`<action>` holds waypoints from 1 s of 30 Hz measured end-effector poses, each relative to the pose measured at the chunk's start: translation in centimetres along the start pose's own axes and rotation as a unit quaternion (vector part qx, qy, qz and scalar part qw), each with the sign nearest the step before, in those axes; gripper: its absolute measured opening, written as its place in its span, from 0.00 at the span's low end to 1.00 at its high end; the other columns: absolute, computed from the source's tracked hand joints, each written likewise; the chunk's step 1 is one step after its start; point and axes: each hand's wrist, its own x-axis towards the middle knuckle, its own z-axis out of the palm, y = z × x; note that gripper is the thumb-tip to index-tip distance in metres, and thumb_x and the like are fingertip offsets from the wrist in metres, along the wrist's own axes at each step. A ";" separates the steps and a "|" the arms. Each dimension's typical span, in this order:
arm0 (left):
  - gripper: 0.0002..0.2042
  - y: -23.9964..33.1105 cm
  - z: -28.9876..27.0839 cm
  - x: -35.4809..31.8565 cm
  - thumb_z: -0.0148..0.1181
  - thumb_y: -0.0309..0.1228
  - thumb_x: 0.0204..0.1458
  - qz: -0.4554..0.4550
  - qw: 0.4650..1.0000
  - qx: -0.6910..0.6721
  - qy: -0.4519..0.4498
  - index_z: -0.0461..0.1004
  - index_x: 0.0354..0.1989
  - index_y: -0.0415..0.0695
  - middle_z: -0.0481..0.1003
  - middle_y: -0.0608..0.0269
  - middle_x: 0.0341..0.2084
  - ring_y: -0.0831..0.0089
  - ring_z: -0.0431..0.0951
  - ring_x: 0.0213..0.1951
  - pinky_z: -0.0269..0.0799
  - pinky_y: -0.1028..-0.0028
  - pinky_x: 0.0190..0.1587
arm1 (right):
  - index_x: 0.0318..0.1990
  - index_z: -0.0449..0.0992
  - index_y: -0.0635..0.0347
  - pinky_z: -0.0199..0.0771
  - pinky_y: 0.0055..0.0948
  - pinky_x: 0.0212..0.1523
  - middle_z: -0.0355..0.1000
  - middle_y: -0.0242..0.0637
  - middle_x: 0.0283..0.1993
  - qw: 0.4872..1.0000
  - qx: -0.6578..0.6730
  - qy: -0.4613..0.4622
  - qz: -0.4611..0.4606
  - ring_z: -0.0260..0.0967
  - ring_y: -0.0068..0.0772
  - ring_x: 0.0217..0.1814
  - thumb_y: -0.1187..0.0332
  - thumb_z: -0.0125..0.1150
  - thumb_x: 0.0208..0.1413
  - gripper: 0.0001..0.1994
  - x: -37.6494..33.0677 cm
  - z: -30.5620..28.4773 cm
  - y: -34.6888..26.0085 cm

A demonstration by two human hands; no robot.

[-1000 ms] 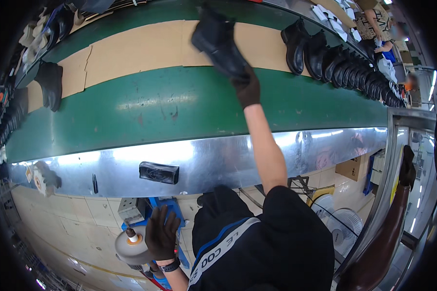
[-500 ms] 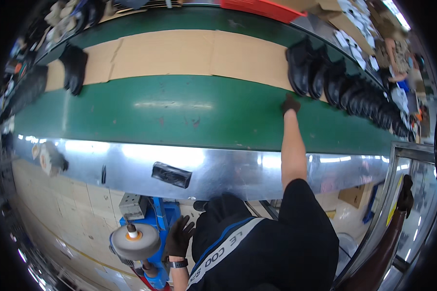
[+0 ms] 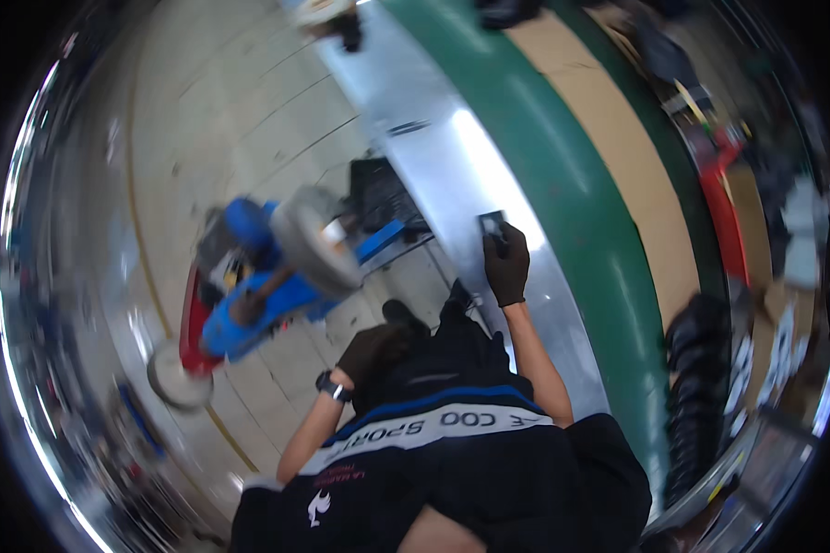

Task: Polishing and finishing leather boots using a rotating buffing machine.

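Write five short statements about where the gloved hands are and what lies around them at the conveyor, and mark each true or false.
1. The right hand rests on a small black block on the metal ledge. True.
2. The left hand grips a black boot. False: it holds nothing and hangs by the person's body.
3. Both hands wear dark gloves. True.
4. The green belt runs beside the metal ledge, on the side away from the person. True.
5. The blue machine stands on the belt. False: it stands on the tiled floor, to the person's left.
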 end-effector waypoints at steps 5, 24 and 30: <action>0.15 -6.2 -1.3 -1.5 0.48 0.24 0.52 -0.032 0.985 -0.143 0.088 0.65 0.49 0.37 0.70 0.54 0.45 0.70 0.73 0.45 0.71 0.75 0.45 | 0.43 0.72 0.64 0.71 0.29 0.34 0.72 0.45 0.39 0.821 0.296 -0.333 0.357 0.71 0.36 0.37 0.64 0.56 0.49 0.16 -3.1 5.7 -4.3; 0.20 -28.1 -6.9 -8.2 0.45 0.41 0.51 -0.253 0.742 -0.464 0.414 0.64 0.51 0.46 0.71 0.58 0.45 0.61 0.74 0.40 0.68 0.62 0.41 | 0.48 0.60 0.64 0.71 0.39 0.39 0.72 0.50 0.33 0.880 -0.309 -0.356 0.052 0.71 0.51 0.35 0.54 0.67 0.25 0.39 -0.6 2.2 0.0; 0.21 -26.1 -4.9 -5.6 0.47 0.39 0.50 -0.259 0.763 -0.463 0.370 0.64 0.52 0.43 0.71 0.55 0.44 0.61 0.74 0.40 0.69 0.65 0.39 | 0.48 0.64 0.65 0.69 0.38 0.44 0.70 0.55 0.38 0.915 -0.097 -0.390 0.016 0.70 0.51 0.41 0.58 0.65 0.26 0.36 -10.1 8.6 -5.8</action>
